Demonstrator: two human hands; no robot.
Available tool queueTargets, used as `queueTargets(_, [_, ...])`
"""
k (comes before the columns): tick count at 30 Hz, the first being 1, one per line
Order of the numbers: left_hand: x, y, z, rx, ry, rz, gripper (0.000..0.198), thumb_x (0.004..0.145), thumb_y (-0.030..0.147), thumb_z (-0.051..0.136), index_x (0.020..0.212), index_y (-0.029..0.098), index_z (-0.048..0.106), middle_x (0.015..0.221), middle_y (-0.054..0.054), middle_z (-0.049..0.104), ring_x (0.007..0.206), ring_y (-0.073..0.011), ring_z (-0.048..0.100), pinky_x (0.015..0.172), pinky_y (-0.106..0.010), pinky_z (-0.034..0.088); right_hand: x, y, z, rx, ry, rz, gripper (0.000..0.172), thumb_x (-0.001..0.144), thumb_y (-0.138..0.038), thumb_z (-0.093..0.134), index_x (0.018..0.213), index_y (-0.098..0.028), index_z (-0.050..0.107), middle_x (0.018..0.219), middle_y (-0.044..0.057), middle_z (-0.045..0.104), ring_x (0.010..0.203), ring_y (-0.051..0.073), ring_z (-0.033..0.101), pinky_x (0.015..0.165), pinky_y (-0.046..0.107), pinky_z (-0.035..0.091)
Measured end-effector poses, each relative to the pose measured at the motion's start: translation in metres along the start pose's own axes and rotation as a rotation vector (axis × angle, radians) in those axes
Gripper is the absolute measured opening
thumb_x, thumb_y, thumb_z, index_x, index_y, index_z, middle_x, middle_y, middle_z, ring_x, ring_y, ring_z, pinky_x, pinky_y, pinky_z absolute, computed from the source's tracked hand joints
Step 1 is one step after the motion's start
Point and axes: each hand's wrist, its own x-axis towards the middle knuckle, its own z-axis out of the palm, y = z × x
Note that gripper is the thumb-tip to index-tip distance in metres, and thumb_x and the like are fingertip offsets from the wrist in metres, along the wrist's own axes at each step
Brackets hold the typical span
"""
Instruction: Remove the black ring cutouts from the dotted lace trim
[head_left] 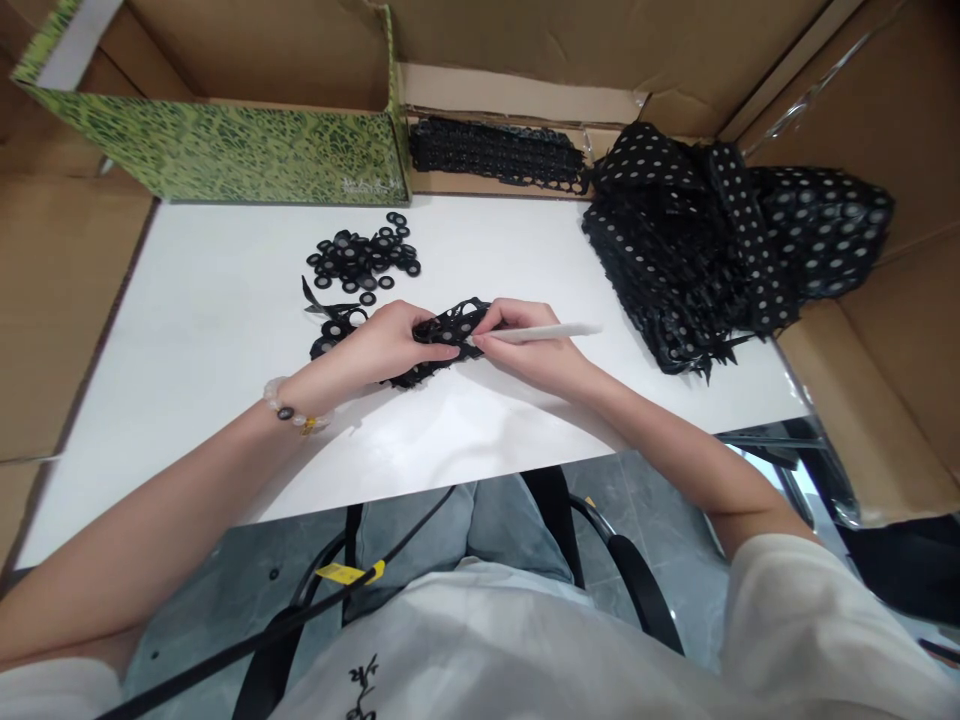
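My left hand (390, 345), with a beaded bracelet at the wrist, pinches a black perforated strip (457, 322) dotted with grey-centred discs. The strip is held just over the white table, and part of it hangs below the fingers. Between the fingers of my right hand (529, 345) is a slim white pen-like tool (555, 331). Its tip meets the strip close to my left thumb; the exact contact is too small to make out. More of the black strip (326, 340) shows to the left, partly hidden behind my left hand.
Several loose black rings with grey centres (360, 255) lie in a pile beyond my left hand. A green patterned box (247, 150) stands at the back left. Black perforated strips (499, 152) lie behind, and a heap of dotted black sheets (690, 250) covers the right. Cardboard walls surround the white table (225, 280).
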Motion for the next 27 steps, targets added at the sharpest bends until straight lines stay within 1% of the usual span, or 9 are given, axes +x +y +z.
queueTargets(3, [0.001,-0.004,0.003,0.000,0.012,0.067,0.033,0.072,0.048,0.078,0.068,0.018,0.066,0.060,-0.002,0.061,0.054,-0.0152,0.050,0.051,-0.028,0.034,0.000,0.000,0.002,-0.055,0.020,-0.014,0.013,0.085,-0.031,0.067,0.080,-0.019,0.066,0.074,-0.001,0.064,0.068,0.013,0.051,0.066,0.028,0.038])
queueTargets(6, [0.002,-0.007,0.008,-0.005,0.031,0.113,0.032,0.074,0.047,0.076,0.068,0.018,0.065,0.060,-0.001,0.060,0.055,-0.0147,0.050,0.051,-0.027,0.034,0.000,0.004,0.007,-0.140,0.046,-0.039,0.013,0.087,-0.030,0.065,0.079,-0.020,0.064,0.073,-0.001,0.064,0.067,0.013,0.050,0.066,0.028,0.037])
queueTargets(11, [0.002,-0.005,0.006,0.004,0.015,0.103,0.030,0.073,0.045,0.077,0.067,0.018,0.064,0.059,0.000,0.058,0.055,-0.0142,0.049,0.052,-0.027,0.033,0.003,0.008,0.014,-0.194,0.040,-0.110,0.010,0.086,-0.026,0.062,0.078,-0.020,0.063,0.076,0.000,0.066,0.069,0.013,0.054,0.070,0.029,0.041])
queueTargets(13, [0.003,-0.003,0.001,0.025,-0.014,0.077,0.031,0.072,0.045,0.077,0.066,0.018,0.064,0.058,0.000,0.058,0.053,-0.0142,0.048,0.051,-0.028,0.032,0.002,0.006,0.011,-0.157,0.028,-0.094,0.012,0.087,-0.028,0.064,0.079,-0.020,0.065,0.077,0.000,0.067,0.070,0.014,0.055,0.071,0.029,0.042])
queueTargets(16, [0.004,-0.003,-0.008,0.095,-0.038,0.047,0.030,0.070,0.047,0.077,0.065,0.019,0.066,0.059,-0.001,0.062,0.055,-0.0162,0.053,0.051,-0.028,0.034,0.001,0.001,0.001,-0.034,0.013,0.000,0.013,0.086,-0.031,0.070,0.080,-0.020,0.067,0.075,0.000,0.069,0.071,0.015,0.059,0.068,0.029,0.044])
queueTargets(19, [0.007,-0.004,-0.014,0.121,-0.016,0.049,0.027,0.067,0.044,0.080,0.075,0.019,0.073,0.068,-0.002,0.070,0.063,-0.0192,0.061,0.056,-0.029,0.041,0.001,-0.001,-0.008,0.120,0.041,0.080,0.012,0.085,-0.030,0.071,0.080,-0.020,0.065,0.075,0.001,0.071,0.072,0.017,0.066,0.070,0.031,0.051])
queueTargets(22, [0.008,-0.005,-0.013,0.085,-0.016,0.043,0.031,0.065,0.046,0.083,0.080,0.019,0.076,0.074,-0.004,0.074,0.065,-0.0196,0.063,0.057,-0.029,0.043,0.001,0.001,-0.009,0.168,0.035,0.091,0.013,0.085,-0.030,0.072,0.081,-0.021,0.064,0.076,0.001,0.073,0.074,0.018,0.070,0.073,0.032,0.056])
queueTargets(24, [0.008,-0.006,-0.010,0.058,-0.005,0.040,0.034,0.064,0.049,0.085,0.076,0.018,0.076,0.072,-0.004,0.073,0.062,-0.0184,0.060,0.055,-0.028,0.041,0.001,0.002,-0.006,0.176,0.005,0.095,0.014,0.085,-0.031,0.073,0.082,-0.021,0.064,0.077,0.001,0.073,0.075,0.018,0.070,0.073,0.032,0.057])
queueTargets(27, [0.008,-0.009,-0.006,0.041,0.046,0.068,0.035,0.066,0.051,0.085,0.070,0.018,0.074,0.067,-0.004,0.071,0.058,-0.0170,0.057,0.052,-0.028,0.037,0.001,0.004,-0.004,0.180,-0.058,0.107,0.013,0.087,-0.031,0.073,0.083,-0.021,0.065,0.079,0.002,0.074,0.076,0.017,0.071,0.074,0.032,0.057])
